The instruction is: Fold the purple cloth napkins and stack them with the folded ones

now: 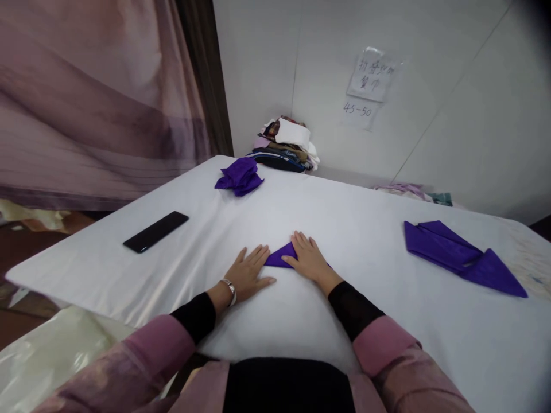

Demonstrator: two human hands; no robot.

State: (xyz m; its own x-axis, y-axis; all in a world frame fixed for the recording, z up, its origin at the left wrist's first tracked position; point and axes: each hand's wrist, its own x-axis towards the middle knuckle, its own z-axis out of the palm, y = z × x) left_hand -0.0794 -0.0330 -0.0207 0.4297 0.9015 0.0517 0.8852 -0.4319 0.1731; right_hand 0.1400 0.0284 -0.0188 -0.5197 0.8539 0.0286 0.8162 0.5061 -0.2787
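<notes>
A small folded purple napkin lies near the front edge of the white-covered table, shaped like a flat triangle where it shows. My left hand rests flat at its left corner, fingers spread and fingertips touching it. Over its right part lies my right hand, palm down with fingers stretched out, hiding much of that side. Neither hand grips the cloth; both press on it from above.
Folded purple napkins lie at the right. A crumpled purple cloth heap sits at the back left, and a black phone-like slab at the left. Piled clothes stand behind the table, against the wall.
</notes>
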